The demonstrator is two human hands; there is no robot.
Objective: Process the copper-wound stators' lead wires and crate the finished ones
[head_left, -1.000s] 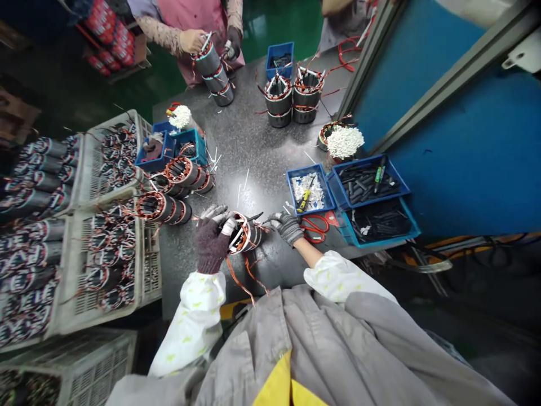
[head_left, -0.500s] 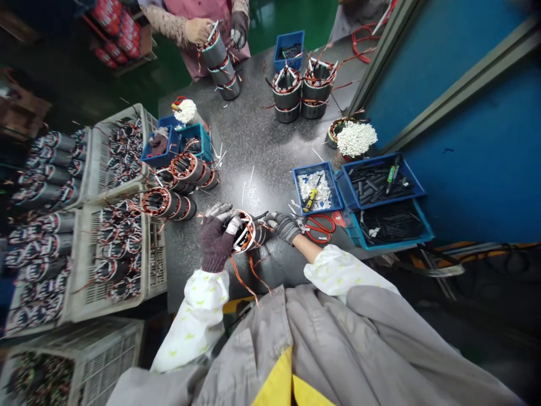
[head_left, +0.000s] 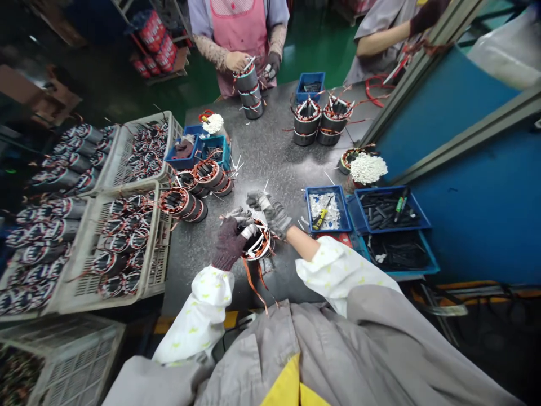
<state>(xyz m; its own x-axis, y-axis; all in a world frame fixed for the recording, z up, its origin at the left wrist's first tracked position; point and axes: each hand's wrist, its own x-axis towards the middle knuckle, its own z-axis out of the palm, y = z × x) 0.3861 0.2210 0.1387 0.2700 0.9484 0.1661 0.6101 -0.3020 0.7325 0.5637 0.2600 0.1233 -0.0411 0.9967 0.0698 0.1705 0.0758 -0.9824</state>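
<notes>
The left hand (head_left: 230, 243), in a dark knit glove, is closed around the near side of a motor stator (head_left: 257, 242) with copper windings, which rests on the grey bench (head_left: 270, 152) right in front of the person. The right hand (head_left: 270, 210), in a grey glove, hovers just above the stator's far rim, fingers pinched on a thin white strip (head_left: 265, 189) — likely insulation. Copper leads (head_left: 256, 282) trail from the stator toward the person. Right of the stator sits a blue tray (head_left: 313, 194) with white pieces and a yellow-handled tool (head_left: 322, 213); left of it lie more stators (head_left: 186, 202) on their sides.
</notes>
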